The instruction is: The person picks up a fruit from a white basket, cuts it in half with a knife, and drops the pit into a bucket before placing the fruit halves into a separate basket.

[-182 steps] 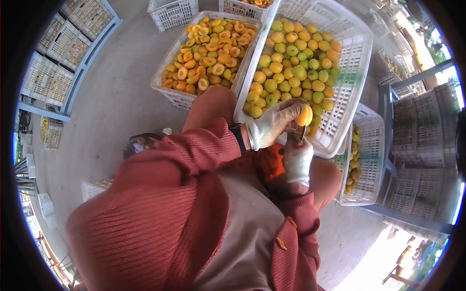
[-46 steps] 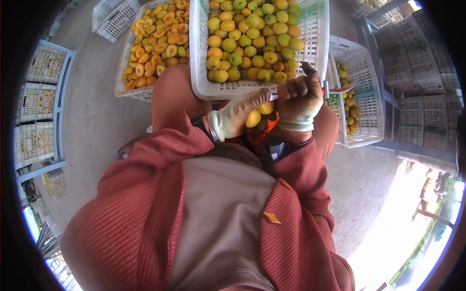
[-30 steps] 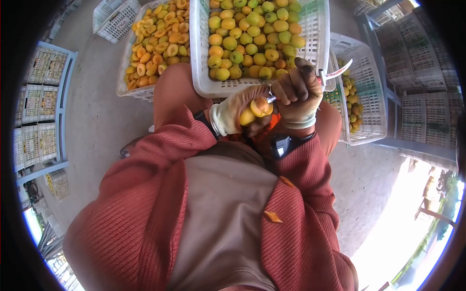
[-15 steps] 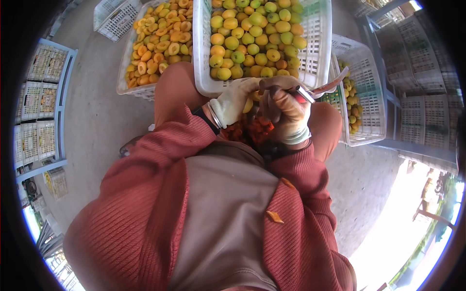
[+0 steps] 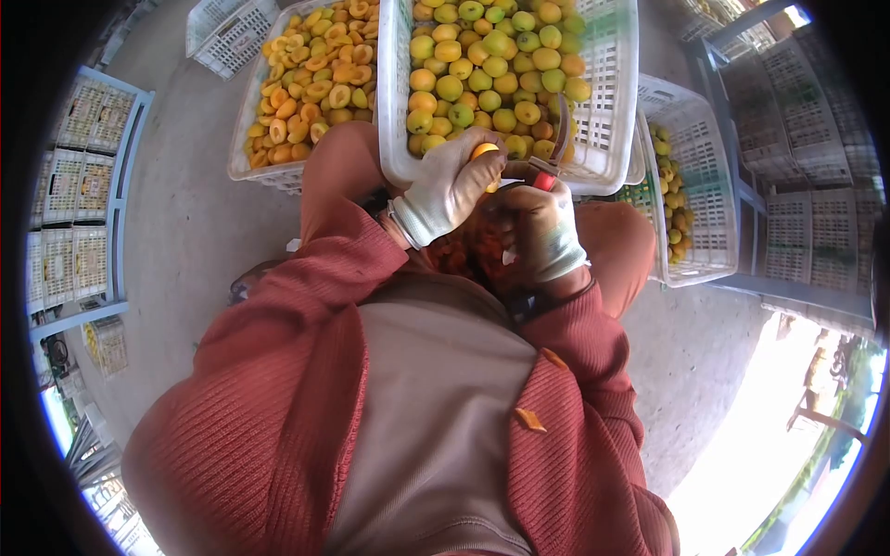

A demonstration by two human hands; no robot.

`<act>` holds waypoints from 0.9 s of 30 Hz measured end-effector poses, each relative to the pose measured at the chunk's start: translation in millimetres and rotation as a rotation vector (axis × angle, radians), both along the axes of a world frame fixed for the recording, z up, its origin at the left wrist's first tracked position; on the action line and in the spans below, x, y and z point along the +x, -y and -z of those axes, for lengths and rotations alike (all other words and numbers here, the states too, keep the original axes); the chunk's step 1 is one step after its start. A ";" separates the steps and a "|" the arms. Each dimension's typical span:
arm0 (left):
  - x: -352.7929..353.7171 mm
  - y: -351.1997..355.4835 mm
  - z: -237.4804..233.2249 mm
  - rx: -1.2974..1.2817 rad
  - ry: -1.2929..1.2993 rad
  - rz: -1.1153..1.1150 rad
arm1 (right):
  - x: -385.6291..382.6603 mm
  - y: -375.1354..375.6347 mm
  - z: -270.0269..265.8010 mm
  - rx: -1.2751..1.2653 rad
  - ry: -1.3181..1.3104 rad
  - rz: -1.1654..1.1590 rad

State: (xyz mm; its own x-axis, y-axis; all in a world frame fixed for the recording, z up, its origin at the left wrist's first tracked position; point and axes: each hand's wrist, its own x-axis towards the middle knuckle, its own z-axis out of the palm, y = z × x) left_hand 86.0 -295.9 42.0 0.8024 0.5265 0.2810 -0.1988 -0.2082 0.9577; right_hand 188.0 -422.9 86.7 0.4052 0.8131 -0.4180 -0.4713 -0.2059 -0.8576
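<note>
My left hand [image 5: 443, 193], in a white glove, is closed around an orange-yellow apricot [image 5: 483, 152] in front of the middle crate. Beside it on the right, my gloved right hand [image 5: 543, 228] is wrapped round the red handle of a curved knife [image 5: 562, 132]. The blade points up and away from me, over the near right corner of that crate. Whole yellow-green apricots [image 5: 494, 67] fill much of the white plastic crate [image 5: 395, 139] before me. Between my knees, below the hands, dark red material shows, partly hidden.
Cut apricot halves [image 5: 320, 91] lie in a white crate [image 5: 243, 139] at the left. Another crate [image 5: 709, 157] with whole apricots stands at the right. Stacked crates [image 5: 76, 195] sit on a blue rack at the far left. A pale crate [image 5: 230, 35] stands farther back.
My hands have moved apart, and the apricot in my left hand now shows clearly. The knife has swung from pointing right to pointing up and away, over the crate.
</note>
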 end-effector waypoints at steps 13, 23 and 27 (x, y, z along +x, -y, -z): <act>-6.0 -10.6 -4.0 0.778 -0.073 -0.067 | 8.0 0.0 26.2 0.220 -0.194 0.061; -10.3 -13.6 -9.4 0.745 -0.142 -0.012 | 1.1 0.3 14.6 0.291 0.276 -0.070; -8.0 -13.2 -2.9 -0.021 -0.054 0.106 | -0.6 0.6 4.6 0.002 -0.067 0.014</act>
State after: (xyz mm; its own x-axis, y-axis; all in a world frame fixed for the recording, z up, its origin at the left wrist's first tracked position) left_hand 78.0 -282.7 44.9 0.8676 0.4431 0.2255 -0.1664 -0.1686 0.9715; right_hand 187.4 -423.5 82.1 0.3877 0.8085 -0.4428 -0.5307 -0.1970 -0.8244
